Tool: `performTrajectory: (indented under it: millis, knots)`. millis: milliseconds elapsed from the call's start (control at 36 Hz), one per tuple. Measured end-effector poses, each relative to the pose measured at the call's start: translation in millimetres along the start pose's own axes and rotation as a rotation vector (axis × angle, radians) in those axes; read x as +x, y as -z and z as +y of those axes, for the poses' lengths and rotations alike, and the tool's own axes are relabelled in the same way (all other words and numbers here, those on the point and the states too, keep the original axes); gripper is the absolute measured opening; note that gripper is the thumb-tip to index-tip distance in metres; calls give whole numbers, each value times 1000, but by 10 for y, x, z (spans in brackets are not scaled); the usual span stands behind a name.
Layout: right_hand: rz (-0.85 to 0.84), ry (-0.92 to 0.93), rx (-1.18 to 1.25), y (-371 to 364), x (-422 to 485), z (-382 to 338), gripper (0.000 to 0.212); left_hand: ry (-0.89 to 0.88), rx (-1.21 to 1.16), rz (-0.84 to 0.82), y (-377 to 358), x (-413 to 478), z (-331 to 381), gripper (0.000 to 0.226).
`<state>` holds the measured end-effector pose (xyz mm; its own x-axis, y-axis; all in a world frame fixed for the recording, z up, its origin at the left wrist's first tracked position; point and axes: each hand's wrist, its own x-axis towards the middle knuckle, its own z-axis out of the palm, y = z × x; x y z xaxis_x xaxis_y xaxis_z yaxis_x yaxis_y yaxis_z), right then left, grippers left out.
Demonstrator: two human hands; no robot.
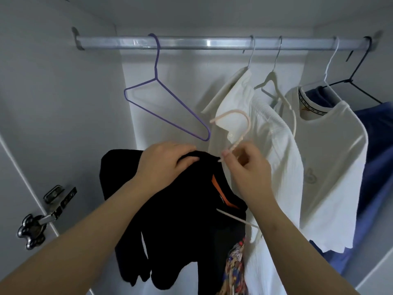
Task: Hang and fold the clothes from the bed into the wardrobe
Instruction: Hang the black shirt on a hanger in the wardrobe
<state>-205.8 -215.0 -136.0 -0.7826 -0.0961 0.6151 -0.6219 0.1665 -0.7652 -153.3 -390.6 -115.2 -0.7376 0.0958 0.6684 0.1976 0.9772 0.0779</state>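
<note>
An empty purple hanger (168,107) hangs on the wardrobe rail (212,42). Below it, the left hand (163,165) grips the black T-shirt's (180,220) shoulder; the right hand (246,167) pinches the pink hanger's (236,133) neck, beside hung white shirts (276,145).

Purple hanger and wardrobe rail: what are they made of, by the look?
Purple hanger: looks like thin wire with a matte purple coating, judging by the slim, even, bent outline; the core is not visible. Wardrobe rail: seems to be silver metal, brushed or satin, with long bright glints; a glossy wrinkled patch suggests clear film left on part of it.
</note>
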Motion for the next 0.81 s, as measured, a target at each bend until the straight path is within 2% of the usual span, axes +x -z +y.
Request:
performTrajectory:
  millis: [56,111,139,167,250,306,361,417,472,528,583,611,667,722,806]
  knots:
    - [174,115,22,-6,-36,-39,17,97,-38,27,-4,-19,-22,25]
    - [243,251,-79,-30,-95,-28,9,178,-49,80,-3,-26,-37,21]
    - [203,287,-148,-61,-136,-13,5,209,-52,103,2,-28,-35,21]
    - [120,277,-196,-105,-173,10,12,233,-66,118,7,-26,-30,20]
    - [-197,81,-212,-258,-245,98,30,257,-135,143,24,-30,14,20]
    - [-276,33,-153,-311,-272,124,26,256,-146,155,38,-56,35,25]
    - [-281,92,-98,-312,-302,116,15,280,-141,155,27,-91,16,18]
    - [-349,73,3,-308,-356,171,28,341,-152,147,7,-137,-30,11]
    - [-505,-73,154,-285,-426,202,27,399,-203,143,-8,-190,-78,6]
    - [-757,-242,254,-253,-506,274,19,440,-259,150,8,-229,-122,6]
    - [-1006,-318,145,-201,-585,402,22,460,-319,159,52,-258,-178,14]
    - [-1073,-339,67,-171,-613,463,21,463,-338,159,81,-266,-205,15]
    - [-1107,-328,-82,-107,-607,535,19,474,-363,149,139,-277,-262,9]
    - [-1115,-216,-308,-55,-534,635,14,487,-363,145,197,-290,-316,6]
    - [-1099,-55,-671,33,-401,764,20,487,-344,122,265,-323,-392,8]
